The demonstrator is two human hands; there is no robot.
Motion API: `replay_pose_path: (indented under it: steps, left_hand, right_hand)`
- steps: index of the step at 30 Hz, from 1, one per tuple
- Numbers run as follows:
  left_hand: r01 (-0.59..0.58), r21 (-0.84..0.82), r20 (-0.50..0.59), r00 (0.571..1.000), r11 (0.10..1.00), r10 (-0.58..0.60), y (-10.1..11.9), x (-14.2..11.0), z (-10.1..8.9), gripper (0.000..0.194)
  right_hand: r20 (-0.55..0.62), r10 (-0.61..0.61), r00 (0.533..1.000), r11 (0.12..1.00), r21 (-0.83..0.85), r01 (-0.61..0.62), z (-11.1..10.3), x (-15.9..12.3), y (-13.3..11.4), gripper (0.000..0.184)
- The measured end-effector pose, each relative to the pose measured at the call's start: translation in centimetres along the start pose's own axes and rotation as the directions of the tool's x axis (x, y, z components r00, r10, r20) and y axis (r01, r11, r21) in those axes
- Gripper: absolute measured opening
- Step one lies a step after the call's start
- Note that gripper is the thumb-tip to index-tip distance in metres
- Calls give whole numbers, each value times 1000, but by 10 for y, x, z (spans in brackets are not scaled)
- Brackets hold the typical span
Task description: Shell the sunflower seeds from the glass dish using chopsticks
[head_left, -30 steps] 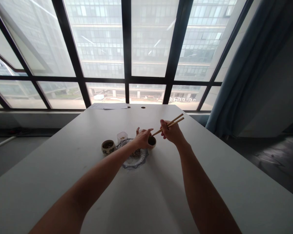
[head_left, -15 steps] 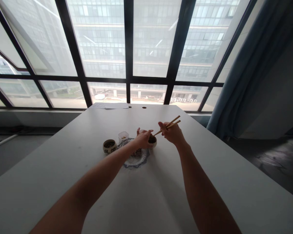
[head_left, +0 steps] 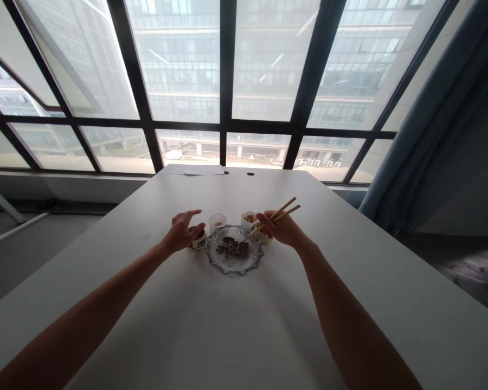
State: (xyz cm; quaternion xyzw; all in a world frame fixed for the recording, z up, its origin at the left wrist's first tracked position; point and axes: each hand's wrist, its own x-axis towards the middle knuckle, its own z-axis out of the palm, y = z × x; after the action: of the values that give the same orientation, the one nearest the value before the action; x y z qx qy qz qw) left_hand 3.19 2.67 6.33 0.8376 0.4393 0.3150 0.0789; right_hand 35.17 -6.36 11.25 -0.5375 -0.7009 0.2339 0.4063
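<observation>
A clear scalloped glass plate (head_left: 229,264) with dark bits of food lies on the white table (head_left: 236,325). My right hand (head_left: 280,230) grips a pair of wooden chopsticks (head_left: 276,215), their tips pointing down over the plate's right side. My left hand (head_left: 183,232) hovers with fingers spread over a small round bowl (head_left: 197,244) left of the plate, partly hiding it. Two small white square cups, one (head_left: 217,221) and another (head_left: 249,219), stand behind the plate. A further bowl behind my right hand is mostly hidden.
A sheet of paper (head_left: 195,169) lies at the table's far edge near two cable holes (head_left: 250,174). Large dark-framed windows (head_left: 228,81) rise beyond. A blue curtain (head_left: 427,119) hangs at the right. The floor drops away on both sides of the table.
My left hand left the bowl on the right and moved left over the small round bowl. The chopstick tips swung down toward the plate. The view shifted, uncovering the plate and both cups.
</observation>
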Motion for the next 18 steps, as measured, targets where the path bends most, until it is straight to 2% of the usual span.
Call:
replay_pose_path:
  steps: [4, 7, 11, 13, 15, 18]
  left_hand:
    - [104, -104, -84, 990, 989, -113, -29, -30, 3, 59]
    - [158, -198, -49, 984, 967, -171, -38, -42, 12, 65]
    - [167, -272, 30, 986, 948, -165, -41, -48, 20, 75]
    - [155, -292, 48, 988, 944, -147, -41, -49, 21, 77]
    - [142, -298, 61, 990, 944, -129, -40, -50, 22, 79]
    - [140, -287, 77, 989, 948, -123, -40, -51, 22, 86]
  right_hand:
    - [76, 14, 997, 997, -73, -8, 11, -1, 5, 53]
    - [97, -17, 995, 991, -129, 29, 11, -6, -2, 51]
    - [109, -40, 993, 983, -176, 59, 14, -10, -10, 55]
    - [32, 2, 999, 996, -93, 1, 17, -8, -7, 57]
    - [-108, 112, 988, 993, 60, -106, 17, -4, 1, 59]
    - [-276, 315, 908, 927, 296, -232, 15, 2, 17, 62]
